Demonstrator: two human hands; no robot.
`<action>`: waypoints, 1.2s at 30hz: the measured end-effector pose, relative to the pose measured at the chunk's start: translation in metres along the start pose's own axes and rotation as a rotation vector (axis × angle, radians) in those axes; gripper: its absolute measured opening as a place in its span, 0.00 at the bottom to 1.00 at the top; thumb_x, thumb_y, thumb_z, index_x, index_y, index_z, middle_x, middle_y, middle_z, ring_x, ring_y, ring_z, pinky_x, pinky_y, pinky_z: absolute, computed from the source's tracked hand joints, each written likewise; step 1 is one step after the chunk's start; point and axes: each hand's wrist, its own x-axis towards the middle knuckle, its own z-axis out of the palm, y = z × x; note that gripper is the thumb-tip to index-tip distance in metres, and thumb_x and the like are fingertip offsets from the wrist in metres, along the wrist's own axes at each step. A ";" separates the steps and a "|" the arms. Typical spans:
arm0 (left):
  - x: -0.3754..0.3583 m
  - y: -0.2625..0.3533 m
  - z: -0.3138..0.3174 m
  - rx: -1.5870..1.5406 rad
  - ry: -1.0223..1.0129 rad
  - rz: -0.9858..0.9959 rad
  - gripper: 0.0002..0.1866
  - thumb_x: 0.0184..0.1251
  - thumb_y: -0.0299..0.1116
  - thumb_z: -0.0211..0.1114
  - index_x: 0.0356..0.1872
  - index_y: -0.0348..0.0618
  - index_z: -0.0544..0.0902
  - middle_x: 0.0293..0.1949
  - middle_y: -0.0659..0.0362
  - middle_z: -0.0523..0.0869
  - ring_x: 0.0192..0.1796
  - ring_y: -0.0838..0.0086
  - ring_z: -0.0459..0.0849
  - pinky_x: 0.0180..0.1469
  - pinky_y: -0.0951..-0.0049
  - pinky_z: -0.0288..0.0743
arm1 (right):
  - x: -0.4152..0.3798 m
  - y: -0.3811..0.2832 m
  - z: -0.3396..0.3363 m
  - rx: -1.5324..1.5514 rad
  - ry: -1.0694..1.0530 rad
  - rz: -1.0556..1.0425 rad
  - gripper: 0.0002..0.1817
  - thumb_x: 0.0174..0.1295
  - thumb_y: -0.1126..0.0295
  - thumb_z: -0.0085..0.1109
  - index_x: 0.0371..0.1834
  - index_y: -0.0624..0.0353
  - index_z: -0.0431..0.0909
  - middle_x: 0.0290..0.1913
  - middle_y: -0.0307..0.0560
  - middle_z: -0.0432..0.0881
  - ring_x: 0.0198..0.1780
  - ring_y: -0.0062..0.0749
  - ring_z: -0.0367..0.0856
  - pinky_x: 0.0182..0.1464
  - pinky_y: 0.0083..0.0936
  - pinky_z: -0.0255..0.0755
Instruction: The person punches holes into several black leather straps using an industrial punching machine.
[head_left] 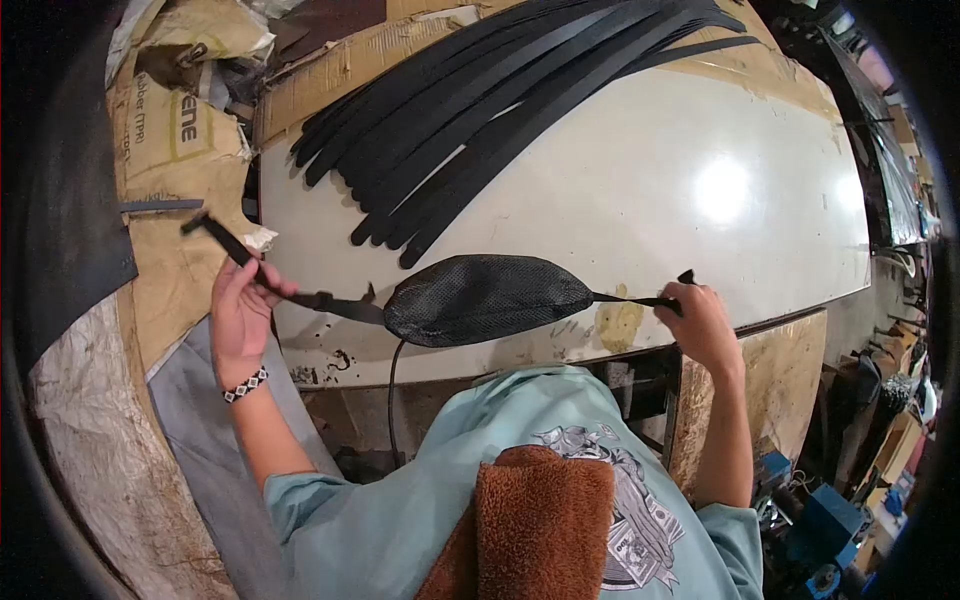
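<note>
A black padded mesh piece (490, 298), oval with tapering ends, lies along the front of the white table. From its left end runs a black strap (345, 308), which my left hand (243, 305) pinches, its loose end sticking up past the fingers. On the other side a narrower black strap (625, 299) stretches to my right hand (703, 322), closed around its end. Both straps look drawn out sideways. A thin black cord (391, 400) hangs from the piece's left part over the table edge.
Many long black strips (480, 110) lie fanned across the back of the white table (640, 200). Printed brown sacks (185, 130) stand at the left. A wooden board (770, 370) and blue machinery (825, 525) are at the right. A brown towel (545, 520) hangs down my front.
</note>
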 end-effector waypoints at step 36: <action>-0.050 -0.086 0.227 0.346 -1.031 -0.224 0.13 0.83 0.27 0.52 0.56 0.35 0.83 0.36 0.63 0.88 0.26 0.85 0.75 0.31 0.79 0.75 | -0.036 -0.099 -0.020 -0.139 0.146 -0.612 0.15 0.59 0.75 0.61 0.51 0.58 0.81 0.47 0.49 0.87 0.54 0.44 0.83 0.73 0.48 0.64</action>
